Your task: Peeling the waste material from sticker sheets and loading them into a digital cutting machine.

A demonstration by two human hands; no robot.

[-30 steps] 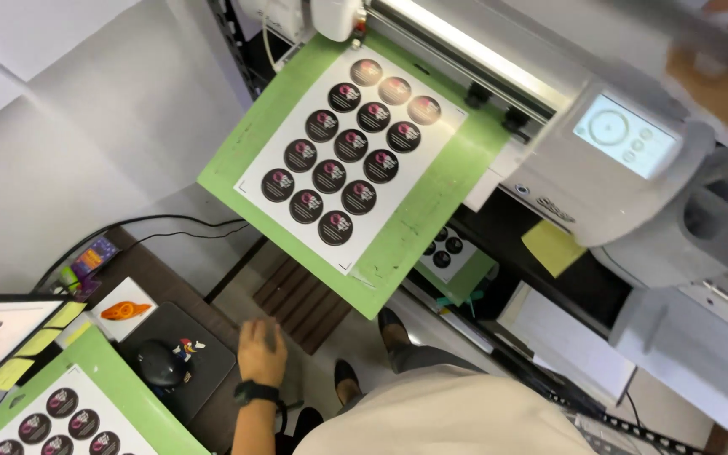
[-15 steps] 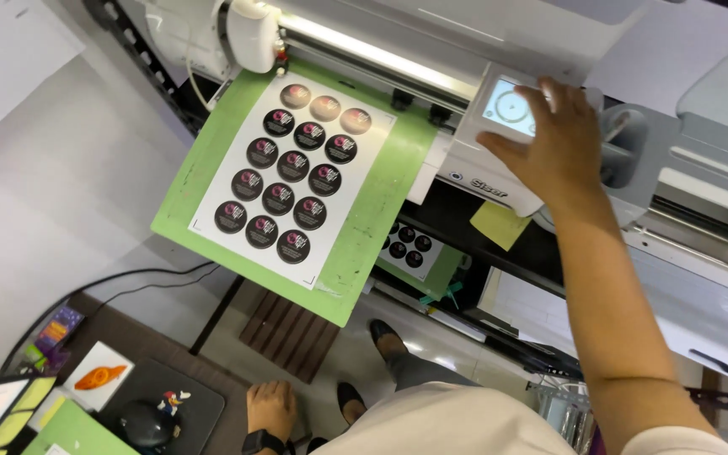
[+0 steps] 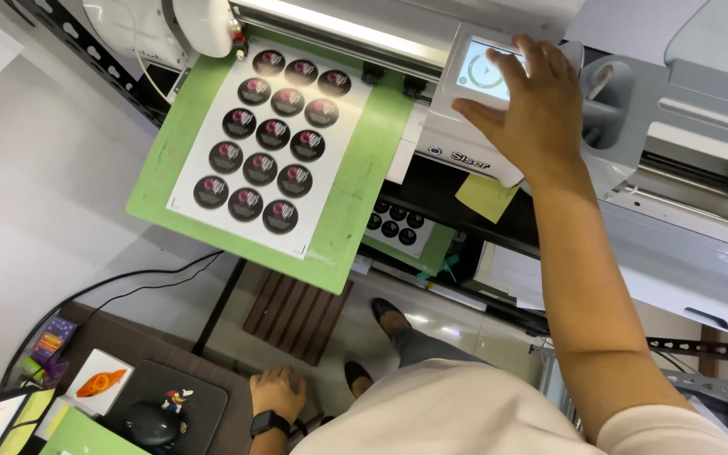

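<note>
My right hand (image 3: pixel 535 114) reaches up to the white cutting machine (image 3: pixel 465 126), fingers spread over its small touch screen (image 3: pixel 484 72), holding nothing. A green cutting mat (image 3: pixel 355 194) sticks out of the machine's front, carrying a white sheet (image 3: pixel 330 160) printed with several round black stickers. My left hand (image 3: pixel 277 394), with a black watch on the wrist, hangs low by my side, fingers curled loosely, near a dark desk corner.
A second grey machine (image 3: pixel 701 126) stands to the right. A yellow sticky note (image 3: pixel 486 195) hangs under the screen. Below are a shelf with another sticker sheet (image 3: pixel 398 223), a dark slatted block (image 3: pixel 295 313), a black mouse pad (image 3: pixel 157 409) and cables on the floor.
The view has shifted down and left. My right hand has come from the frame's edge onto the machine's screen and now lies spread over it. My left hand stays low.
</note>
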